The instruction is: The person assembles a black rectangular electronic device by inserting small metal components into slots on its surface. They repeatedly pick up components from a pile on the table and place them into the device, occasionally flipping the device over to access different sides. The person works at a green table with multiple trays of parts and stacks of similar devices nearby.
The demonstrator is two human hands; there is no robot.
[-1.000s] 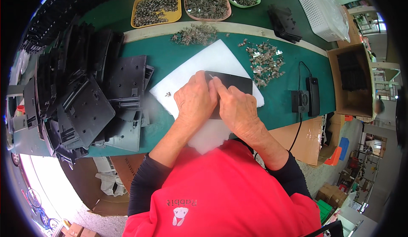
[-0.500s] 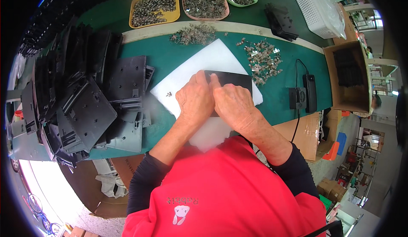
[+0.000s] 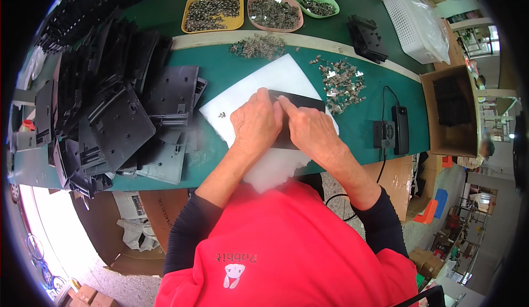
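A flat black plastic panel (image 3: 309,102) lies on a white foam sheet (image 3: 220,100) in front of me. My left hand (image 3: 256,120) is closed at the panel's left side, its fingertips at the far left corner. Beside it, my right hand (image 3: 313,132) rests over the panel with the index finger stretched toward that same corner and the other fingers curled under. Whatever may be between the right fingertips is hidden. A few small metal clips (image 3: 222,115) lie on the foam left of my left hand.
Stacked black plastic panels (image 3: 124,119) crowd the left. Loose metal clips (image 3: 343,86) are spread right of the foam, with another heap (image 3: 258,47) behind it. Yellow (image 3: 214,30), pink (image 3: 275,28) and green (image 3: 314,14) trays hold clips. A black corded device (image 3: 384,135) sits at right.
My hands have drawn slightly apart, so more of the panel shows between them. The right index finger still reaches toward the far left corner. The whole view has shifted a little.
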